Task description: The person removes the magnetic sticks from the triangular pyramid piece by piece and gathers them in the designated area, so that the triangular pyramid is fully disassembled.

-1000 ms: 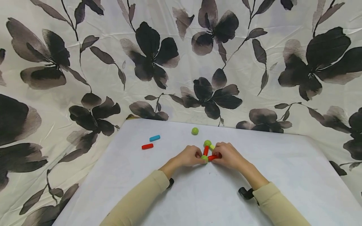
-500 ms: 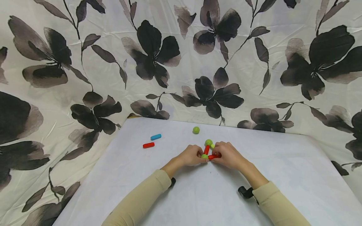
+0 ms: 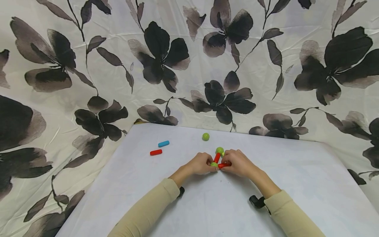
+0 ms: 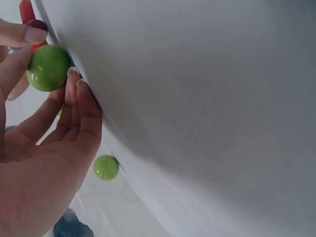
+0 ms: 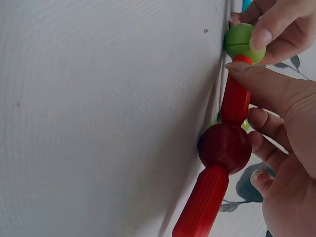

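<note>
My left hand point(image 3: 202, 163) pinches a green ball point(image 4: 49, 68) between thumb and fingers, low over the white table. My right hand point(image 3: 238, 163) grips a red stick point(image 5: 236, 98) whose end meets that ball. Beyond the stick, in the right wrist view, come a dark red ball point(image 5: 225, 148) and a second red stick point(image 5: 202, 202); the right hand hides these from the head camera. Another red stick point(image 3: 217, 158) runs from the held ball to a farther green ball point(image 3: 219, 150). A bit of a yellow piece point(image 3: 223, 154) shows beside that ball, mostly behind the right hand.
A loose green ball point(image 3: 205, 136) lies near the table's back edge. To the left are a blue stick point(image 3: 164, 144) and a red stick point(image 3: 156, 152). Behind the white table point(image 3: 195, 210) hangs a flowered cloth point(image 3: 189, 75).
Both hands stay at the same joint with only slight shifts. Less of the yellow piece shows beside the right hand than a second ago. The loose pieces have not moved.
</note>
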